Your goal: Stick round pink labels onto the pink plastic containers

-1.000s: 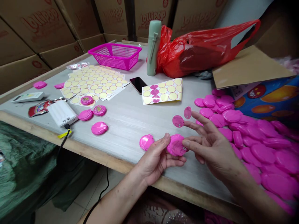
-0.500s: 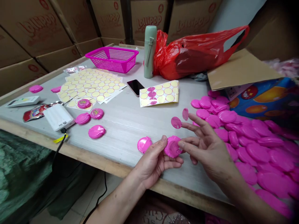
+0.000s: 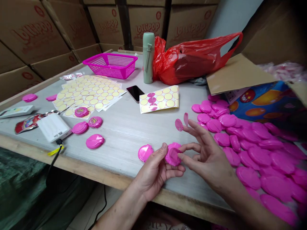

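The left hand (image 3: 153, 171) pinches a pink plastic case (image 3: 172, 156) at its edge; the right hand's (image 3: 208, 156) grip is spread just beside it. The case looks light, stiff and slippery, so its rim seems the safest hold.

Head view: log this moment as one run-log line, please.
left hand: holds pink plastic case | right hand: touching it | beside: pink case pile

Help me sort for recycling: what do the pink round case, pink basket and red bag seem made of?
The pink round case looks like glossy moulded plastic, going by its smooth shine. The pink basket seems rigid plastic, its mesh apparently moulded in one piece. The red bag looks like thin polythene film, crumpled and slightly see-through.
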`<control>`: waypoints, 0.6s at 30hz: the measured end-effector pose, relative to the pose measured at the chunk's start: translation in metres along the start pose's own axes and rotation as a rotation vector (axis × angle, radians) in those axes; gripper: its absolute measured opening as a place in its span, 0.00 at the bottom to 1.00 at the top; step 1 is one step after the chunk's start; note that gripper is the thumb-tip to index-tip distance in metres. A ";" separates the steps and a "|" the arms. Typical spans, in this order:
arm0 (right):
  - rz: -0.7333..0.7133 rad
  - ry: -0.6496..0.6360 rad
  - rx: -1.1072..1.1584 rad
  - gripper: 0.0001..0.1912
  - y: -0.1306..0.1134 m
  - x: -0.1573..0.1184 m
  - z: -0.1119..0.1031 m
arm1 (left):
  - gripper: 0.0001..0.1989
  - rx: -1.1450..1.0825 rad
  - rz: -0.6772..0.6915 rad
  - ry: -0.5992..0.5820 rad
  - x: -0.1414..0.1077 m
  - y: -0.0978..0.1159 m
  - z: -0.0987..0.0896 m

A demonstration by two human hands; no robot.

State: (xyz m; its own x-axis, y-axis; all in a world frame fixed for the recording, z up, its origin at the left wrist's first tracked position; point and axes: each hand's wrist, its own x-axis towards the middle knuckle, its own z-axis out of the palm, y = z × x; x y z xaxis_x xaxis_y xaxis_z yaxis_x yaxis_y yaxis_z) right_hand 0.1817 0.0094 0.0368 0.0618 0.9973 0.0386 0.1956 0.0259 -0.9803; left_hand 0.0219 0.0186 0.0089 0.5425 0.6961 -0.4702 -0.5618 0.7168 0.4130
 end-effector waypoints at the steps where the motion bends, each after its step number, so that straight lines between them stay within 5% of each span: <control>1: -0.031 0.015 -0.037 0.43 0.001 -0.001 0.001 | 0.21 0.000 -0.003 -0.007 0.000 0.000 0.000; 8: -0.279 0.106 -0.309 0.41 0.005 -0.012 0.003 | 0.25 0.026 0.005 -0.065 -0.002 -0.001 0.002; 18: -0.441 0.150 -0.386 0.55 0.007 -0.008 -0.001 | 0.24 0.029 0.027 -0.082 -0.003 -0.001 0.000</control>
State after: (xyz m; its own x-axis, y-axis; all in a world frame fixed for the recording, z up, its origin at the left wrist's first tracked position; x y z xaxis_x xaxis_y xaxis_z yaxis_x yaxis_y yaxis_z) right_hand 0.1839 0.0017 0.0298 0.0265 0.8770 0.4798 0.5735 0.3798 -0.7258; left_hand 0.0212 0.0159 0.0095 0.5774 0.7153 -0.3937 -0.5594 0.6978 0.4473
